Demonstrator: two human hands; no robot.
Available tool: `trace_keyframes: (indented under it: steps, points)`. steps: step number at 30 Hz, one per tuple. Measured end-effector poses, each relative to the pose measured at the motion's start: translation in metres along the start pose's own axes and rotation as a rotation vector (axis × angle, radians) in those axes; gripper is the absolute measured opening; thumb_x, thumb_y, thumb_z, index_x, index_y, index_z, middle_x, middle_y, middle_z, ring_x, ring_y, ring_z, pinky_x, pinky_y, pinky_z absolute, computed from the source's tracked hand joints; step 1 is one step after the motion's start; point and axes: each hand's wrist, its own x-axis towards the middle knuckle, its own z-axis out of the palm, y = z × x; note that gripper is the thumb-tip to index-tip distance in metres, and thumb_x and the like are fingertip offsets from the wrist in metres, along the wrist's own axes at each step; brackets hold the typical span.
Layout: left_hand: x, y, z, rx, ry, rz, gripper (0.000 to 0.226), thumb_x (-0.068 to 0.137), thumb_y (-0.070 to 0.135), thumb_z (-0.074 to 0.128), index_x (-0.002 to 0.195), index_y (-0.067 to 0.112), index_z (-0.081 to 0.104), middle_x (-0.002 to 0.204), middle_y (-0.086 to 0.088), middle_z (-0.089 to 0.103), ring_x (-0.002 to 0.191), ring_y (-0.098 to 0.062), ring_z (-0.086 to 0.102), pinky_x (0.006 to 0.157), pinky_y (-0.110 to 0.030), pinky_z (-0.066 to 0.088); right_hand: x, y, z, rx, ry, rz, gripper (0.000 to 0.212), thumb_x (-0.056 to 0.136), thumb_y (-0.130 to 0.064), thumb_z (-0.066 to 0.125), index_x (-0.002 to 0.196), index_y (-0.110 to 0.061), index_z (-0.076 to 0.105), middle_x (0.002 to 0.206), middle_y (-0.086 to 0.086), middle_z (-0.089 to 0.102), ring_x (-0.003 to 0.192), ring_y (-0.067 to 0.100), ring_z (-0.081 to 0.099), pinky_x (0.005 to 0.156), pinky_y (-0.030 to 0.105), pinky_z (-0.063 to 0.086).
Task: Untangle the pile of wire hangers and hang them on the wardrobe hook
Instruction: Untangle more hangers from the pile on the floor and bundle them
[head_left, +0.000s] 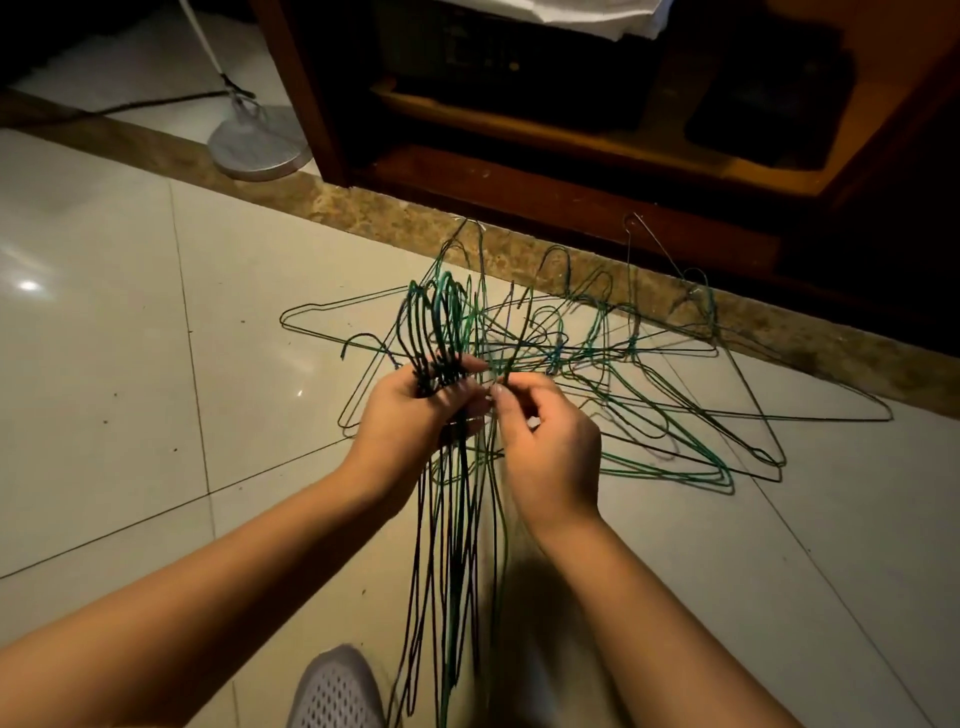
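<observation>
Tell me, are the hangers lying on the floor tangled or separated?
Tangled. The floor pile lies crisscrossed, hooks and frames overlapping at all angles; only the bundle gripped in the left hand is gathered together.

green and black wire hangers (558, 356) against cream floor tiles (104, 364); there's a mottled brown stone strip (363, 208), a reddish-brown wardrobe (519, 171), a silver stand base (257, 148), a pale grey shoe (337, 691) with dotted mesh.

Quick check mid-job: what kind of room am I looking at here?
Probably a bedroom at home: an open wooden wardrobe on a glossy tiled floor, a round stand base beside it, and wire hangers spread on the tiles.
</observation>
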Motion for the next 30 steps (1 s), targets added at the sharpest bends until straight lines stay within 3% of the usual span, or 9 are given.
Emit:
trace_keyframes:
  steps: [5,9,14,18,20,22,25,30]
  points:
    - [0.000,-0.005,0.006,-0.026,-0.042,-0.050,0.017,0.087,0.001,0.055,0.092,0.014,0.066,0.083,-0.002,0.073,0.084,-0.017,0.069,0.079,-0.035,0.056,0.001,0.005,-0.003,0.042,0.023,0.010,0.021,0.084,-0.027,0.058,0.097,-0.013,0.069,0.088,0.001,0.066,0.078,0.016,0.059,0.066,0.020,0.043]
    - [-0.001,-0.005,0.011,-0.089,-0.113,-0.089,0.025,0.086,-0.001,0.054,0.109,0.005,0.064,0.099,-0.010,0.071,0.090,-0.021,0.068,0.072,-0.031,0.058,-0.003,0.008,-0.002,0.173,0.046,0.088,0.023,0.084,-0.027,0.057,0.100,-0.014,0.068,0.092,-0.002,0.064,0.086,0.016,0.062,0.073,0.030,0.052]
    - [-0.002,-0.004,0.016,-0.154,-0.207,-0.124,0.027,0.085,-0.002,0.052,0.103,0.013,0.066,0.091,-0.004,0.073,0.085,-0.017,0.070,0.067,-0.026,0.056,-0.004,0.009,-0.005,0.190,0.066,0.015,0.027,0.083,-0.014,0.055,0.104,-0.006,0.069,0.090,-0.025,0.053,0.089,0.015,0.058,0.079,0.028,0.048]
    - [0.000,-0.008,0.018,-0.171,-0.223,-0.158,0.029,0.084,-0.001,0.052,0.104,0.016,0.066,0.087,-0.002,0.071,0.078,-0.013,0.068,0.065,-0.025,0.055,-0.003,0.017,-0.012,0.136,0.022,-0.080,0.032,0.087,-0.019,0.048,0.107,-0.005,0.068,0.096,-0.011,0.059,0.092,0.007,0.052,0.082,0.013,0.040]
    - [0.000,-0.009,0.020,-0.148,-0.197,-0.162,0.028,0.086,-0.002,0.051,0.103,0.015,0.066,0.076,-0.001,0.064,0.066,-0.011,0.061,0.061,-0.022,0.053,0.000,0.031,-0.017,0.167,-0.006,0.000,0.027,0.089,-0.017,0.050,0.109,-0.009,0.067,0.100,-0.010,0.058,0.093,0.004,0.051,0.081,0.006,0.038]
    - [-0.001,-0.009,0.019,-0.159,-0.163,-0.163,0.026,0.089,-0.003,0.047,0.101,0.012,0.065,0.069,-0.002,0.054,0.061,-0.011,0.053,0.057,-0.021,0.051,0.006,0.053,-0.024,0.156,-0.003,0.146,0.022,0.091,-0.013,0.053,0.110,-0.014,0.065,0.104,-0.006,0.060,0.090,0.006,0.054,0.077,0.015,0.042]
    - [0.000,-0.004,0.011,-0.163,-0.143,-0.165,0.025,0.090,-0.004,0.044,0.100,0.012,0.062,0.074,-0.004,0.050,0.062,-0.011,0.055,0.060,-0.022,0.054,0.016,0.100,-0.041,-0.049,-0.058,0.383,0.023,0.091,-0.014,0.054,0.112,-0.015,0.064,0.111,0.004,0.063,0.088,0.013,0.055,0.073,0.022,0.039]
    - [0.004,0.009,-0.008,-0.125,-0.075,-0.102,0.033,0.086,-0.011,0.047,0.097,0.016,0.061,0.082,-0.004,0.057,0.068,-0.011,0.063,0.061,-0.023,0.056,0.019,0.145,-0.059,-0.188,-0.180,0.633,0.027,0.092,-0.015,0.051,0.117,-0.013,0.060,0.114,0.012,0.064,0.104,0.029,0.057,0.085,0.030,0.042]
